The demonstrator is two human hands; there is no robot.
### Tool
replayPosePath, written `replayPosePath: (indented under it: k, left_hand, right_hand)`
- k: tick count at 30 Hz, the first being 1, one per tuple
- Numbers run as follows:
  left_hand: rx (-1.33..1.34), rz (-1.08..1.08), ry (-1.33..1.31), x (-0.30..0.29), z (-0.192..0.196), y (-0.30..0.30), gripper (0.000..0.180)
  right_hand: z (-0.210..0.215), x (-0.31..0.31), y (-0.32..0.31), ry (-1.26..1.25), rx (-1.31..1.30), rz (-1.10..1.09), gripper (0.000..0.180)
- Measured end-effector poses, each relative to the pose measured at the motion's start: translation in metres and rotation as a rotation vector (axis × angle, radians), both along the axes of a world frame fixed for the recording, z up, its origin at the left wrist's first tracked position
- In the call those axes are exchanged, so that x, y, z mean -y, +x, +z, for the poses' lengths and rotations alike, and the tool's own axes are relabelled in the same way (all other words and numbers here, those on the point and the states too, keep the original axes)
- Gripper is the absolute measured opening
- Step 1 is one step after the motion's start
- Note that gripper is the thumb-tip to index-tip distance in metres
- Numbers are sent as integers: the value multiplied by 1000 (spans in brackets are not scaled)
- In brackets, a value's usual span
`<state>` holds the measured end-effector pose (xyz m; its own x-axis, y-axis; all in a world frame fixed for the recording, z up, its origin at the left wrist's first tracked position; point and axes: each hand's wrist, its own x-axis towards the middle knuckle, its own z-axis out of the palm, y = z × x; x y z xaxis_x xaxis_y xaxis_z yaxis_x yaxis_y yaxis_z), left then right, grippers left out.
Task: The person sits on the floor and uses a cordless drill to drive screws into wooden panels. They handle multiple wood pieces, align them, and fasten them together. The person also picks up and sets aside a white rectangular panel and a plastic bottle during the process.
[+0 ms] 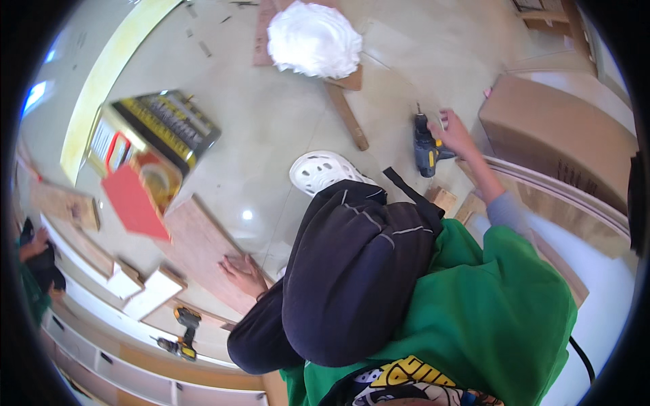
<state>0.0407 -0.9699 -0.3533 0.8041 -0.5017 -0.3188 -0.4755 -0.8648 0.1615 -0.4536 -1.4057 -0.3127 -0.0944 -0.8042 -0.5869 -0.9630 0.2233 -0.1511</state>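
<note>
My left hand (244, 276) rests with its fingers spread on a long reddish-brown wooden board (201, 247) on the floor. My right hand (455, 133) is beside a black and yellow cordless drill (424, 150), its fingers apart and loosely bent near the chuck. Whether a fingertip touches the drill, I cannot tell. The drill lies on the tiles with its bit pointing away from me. At the far end of the board, a red flat piece (134, 199) leans against a metal can (166, 128) with a black and yellow label.
A white fluffy bundle (315, 40) sits ahead near a narrow wooden strip (347, 116). A cardboard box (548, 132) stands at right. Another drill (183, 335) lies at lower left near white-faced boards (154, 292). Another person's hand (35, 245) shows at the left edge.
</note>
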Motion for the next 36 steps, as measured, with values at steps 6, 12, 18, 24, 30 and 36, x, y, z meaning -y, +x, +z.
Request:
replayPosePath:
  k: [6, 12, 18, 24, 30, 36]
  left_hand:
    - [202, 286, -436, -59, 0, -29, 35]
    - [505, 839, -210, -104, 46, -211, 12]
    - [393, 1357, -54, -81, 63, -396, 18]
    - [259, 1243, -27, -53, 33, -460, 22]
    - [89, 1219, -322, -107, -19, -270, 35]
    - [140, 999, -447, -111, -22, -125, 39]
  right_hand:
    - [-27, -53, 9, -38, 6, 367, 50]
    - [-24, 24, 69, 193, 116, 661, 47]
    - [-9, 75, 225, 348, 110, 1021, 44]
    - [25, 50, 304, 366, 75, 1038, 41]
    - [26, -23, 281, 419, 4, 863, 40]
    - [70, -35, 246, 601, -381, 833, 36]
